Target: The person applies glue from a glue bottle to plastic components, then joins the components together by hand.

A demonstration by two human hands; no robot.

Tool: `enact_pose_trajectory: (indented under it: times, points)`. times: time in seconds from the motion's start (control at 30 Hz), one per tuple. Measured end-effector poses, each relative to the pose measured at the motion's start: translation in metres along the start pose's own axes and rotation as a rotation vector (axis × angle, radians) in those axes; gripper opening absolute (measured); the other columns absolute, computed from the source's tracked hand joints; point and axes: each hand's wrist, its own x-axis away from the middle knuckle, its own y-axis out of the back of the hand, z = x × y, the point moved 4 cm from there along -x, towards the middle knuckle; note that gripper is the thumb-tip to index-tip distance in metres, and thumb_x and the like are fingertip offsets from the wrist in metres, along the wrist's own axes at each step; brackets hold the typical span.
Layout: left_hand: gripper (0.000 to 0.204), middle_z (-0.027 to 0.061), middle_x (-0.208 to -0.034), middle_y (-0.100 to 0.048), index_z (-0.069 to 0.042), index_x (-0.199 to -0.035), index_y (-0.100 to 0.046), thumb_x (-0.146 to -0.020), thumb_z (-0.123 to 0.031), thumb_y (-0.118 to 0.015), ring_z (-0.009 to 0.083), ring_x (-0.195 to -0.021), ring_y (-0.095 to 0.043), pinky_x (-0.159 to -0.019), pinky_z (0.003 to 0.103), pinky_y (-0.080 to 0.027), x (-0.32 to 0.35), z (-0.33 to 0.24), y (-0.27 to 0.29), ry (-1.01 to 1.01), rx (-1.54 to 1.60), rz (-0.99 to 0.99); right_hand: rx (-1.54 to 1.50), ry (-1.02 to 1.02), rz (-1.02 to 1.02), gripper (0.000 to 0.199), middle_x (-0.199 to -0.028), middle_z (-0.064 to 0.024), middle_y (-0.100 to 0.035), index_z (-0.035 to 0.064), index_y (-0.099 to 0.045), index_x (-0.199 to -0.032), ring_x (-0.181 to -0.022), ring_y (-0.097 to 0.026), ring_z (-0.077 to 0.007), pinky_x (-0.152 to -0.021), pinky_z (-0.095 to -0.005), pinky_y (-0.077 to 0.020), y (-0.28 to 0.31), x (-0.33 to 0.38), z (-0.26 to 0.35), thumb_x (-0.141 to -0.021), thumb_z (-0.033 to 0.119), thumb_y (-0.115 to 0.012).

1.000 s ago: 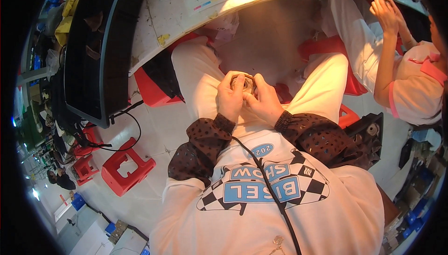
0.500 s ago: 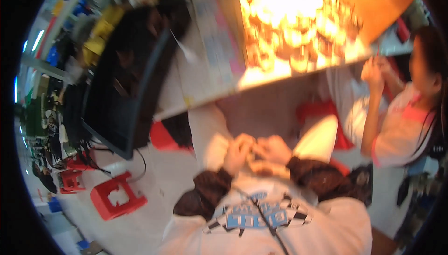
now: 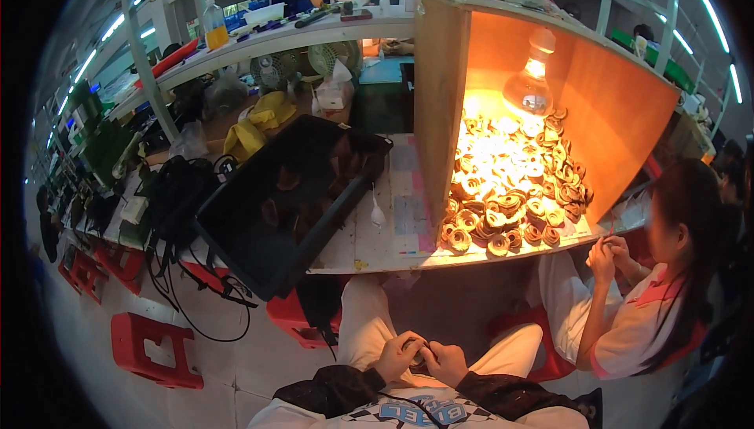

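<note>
Over my lap, my left hand (image 3: 396, 358) and my right hand (image 3: 446, 363) are held close together with curled fingers. A small dark piece (image 3: 419, 352) shows between them, mostly covered by the fingers; its kind cannot be made out. Beyond my knees a wooden box (image 3: 436, 115), open at the front, stands on the table. Many brown ring-shaped pieces (image 3: 496, 246) are heaped in it. Above the heap a lit bulb (image 3: 528, 93) glares, washing out the middle.
A black tray (image 3: 294, 268) holding a few brown pieces lies on the table (image 3: 357, 250) at left. A small white tool (image 3: 377, 211) lies beside it. To my right a co-worker (image 3: 628, 327) sits holding something small. Black cables (image 3: 169, 272) and a red stool (image 3: 153, 350) are at left.
My view has tilted up and steadied, so the table, box and far shelf show more fully. Both hands stay together over my lap.
</note>
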Motion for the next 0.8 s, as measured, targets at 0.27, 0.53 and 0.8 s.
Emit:
enact_pose_trajectory:
  times: [0.27,0.53,0.8]
  points:
    - [0.018,0.0057,-0.087,-0.059,-0.001,-0.1,-0.058,-0.098,-0.013,-0.045,0.0099,-0.08,-0.056,-0.073,0.023,-0.048,0.013,-0.025,0.008,-0.042,-0.007,0.067,0.041,0.108,0.04,0.03,-0.055,-0.0156,-0.056,0.0025,-0.059,-0.071,-0.049,-0.059,-0.0305,-0.046,-0.0386,-0.0448,0.009,-0.008,0.021,-0.09,0.025,-0.057]
    - [0.018,0.008,-0.081,-0.06,0.001,-0.097,-0.057,-0.097,-0.012,-0.044,0.0124,-0.077,-0.057,-0.069,0.026,-0.047,0.009,-0.054,0.007,-0.192,-0.276,-0.002,0.018,0.124,-0.041,0.029,-0.058,-0.0174,-0.057,0.0035,-0.062,-0.066,-0.053,-0.06,-0.0335,-0.047,-0.0371,-0.046,0.022,-0.021,0.041,-0.086,0.024,-0.059]
    - [0.022,0.0076,-0.112,-0.059,0.0,-0.116,-0.051,-0.098,-0.008,-0.043,0.0124,-0.104,-0.055,-0.09,0.024,-0.043,0.013,-0.072,-0.008,-0.138,0.107,0.02,-0.217,-0.016,-0.317,0.029,-0.052,-0.0154,-0.05,0.0023,-0.05,-0.063,-0.043,-0.051,-0.0303,-0.041,-0.0371,-0.0373,0.024,0.008,0.037,-0.088,0.012,-0.059]
